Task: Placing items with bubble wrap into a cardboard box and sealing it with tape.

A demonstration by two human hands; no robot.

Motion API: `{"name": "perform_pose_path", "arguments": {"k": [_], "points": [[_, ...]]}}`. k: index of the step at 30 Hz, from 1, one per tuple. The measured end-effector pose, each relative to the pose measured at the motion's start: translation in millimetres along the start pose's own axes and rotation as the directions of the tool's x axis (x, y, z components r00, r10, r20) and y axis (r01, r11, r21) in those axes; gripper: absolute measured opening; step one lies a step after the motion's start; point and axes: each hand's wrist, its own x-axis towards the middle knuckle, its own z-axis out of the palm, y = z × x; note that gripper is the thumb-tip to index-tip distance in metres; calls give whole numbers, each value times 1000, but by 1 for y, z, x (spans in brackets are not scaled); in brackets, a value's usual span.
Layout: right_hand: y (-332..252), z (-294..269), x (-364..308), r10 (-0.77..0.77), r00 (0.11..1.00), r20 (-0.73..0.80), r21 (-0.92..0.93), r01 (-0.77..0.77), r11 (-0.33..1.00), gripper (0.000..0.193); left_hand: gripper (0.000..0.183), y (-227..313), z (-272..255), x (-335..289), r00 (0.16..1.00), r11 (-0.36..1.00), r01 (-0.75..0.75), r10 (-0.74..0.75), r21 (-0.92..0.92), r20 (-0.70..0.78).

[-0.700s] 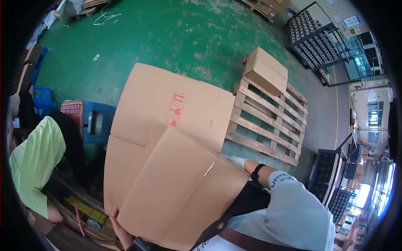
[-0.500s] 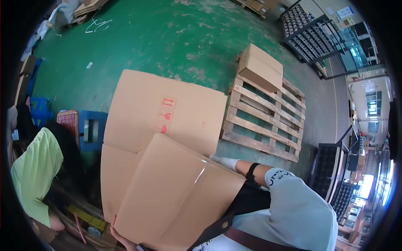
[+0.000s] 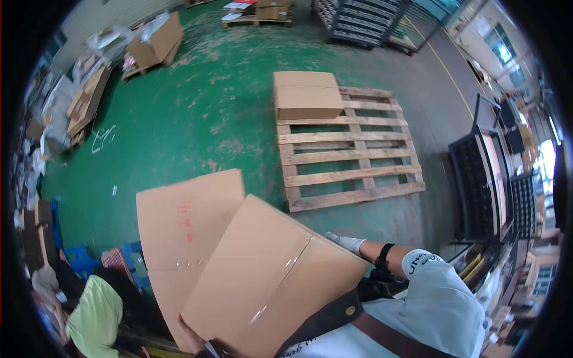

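Close against my body I hold a taped cardboard box [image 3: 268, 280], tilted, with shiny clear tape along its seam. My right hand [image 3: 347, 243], in a pale glove, presses on the box's far right edge, its fingers partly hidden. Bare fingers of my left hand [image 3: 190, 335] wrap the box's lower left edge. Beyond the box, to its left, a larger cardboard piece [image 3: 161, 227] with red printed symbols and a crease is partly covered by it. Whether that piece is flat or another carton, I cannot tell.
Ahead stands a wooden pallet [image 3: 325, 158] with a closed cardboard carton [image 3: 307, 95] on its far left corner. A person in a light green top [image 3: 95, 319] is at the lower left, near blue stools [image 3: 80, 261]. Black racks [image 3: 477, 185] stand at right; cartons and plastic bags lie far left.
My view has turned rightward, so the pallet now lies nearly straight ahead. The larger cardboard piece shows less and sits lower left. Both hands keep their hold on the box.
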Motion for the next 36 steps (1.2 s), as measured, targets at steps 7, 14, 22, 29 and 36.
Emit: {"name": "perform_pose_path", "arguments": {"k": [7, 14, 22, 29, 36], "points": [[60, -110, -37, -108, 991, -75, 316, 126, 940, 68, 54, 49, 224, 54, 950, 968, -97, 20, 231, 312], [60, -213, -38, -155, 978, -138, 480, 203, 853, 68, 45, 50, 448, 117, 909, 954, -20, -108, 300, 403], [24, -288, -27, -123, 955, -271, 524, 253, 813, 68, 41, 66, 651, 208, 789, 914, -11, -242, 406, 565], [-7, -321, -36, -22, 944, -329, 546, 210, 811, 68, 37, 113, 783, 297, 766, 910, 6, -272, 416, 583], [-138, -427, 92, 18, 945, -326, 645, 208, 736, 69, 33, 73, 831, 391, 786, 889, -68, -231, 452, 573]]}}
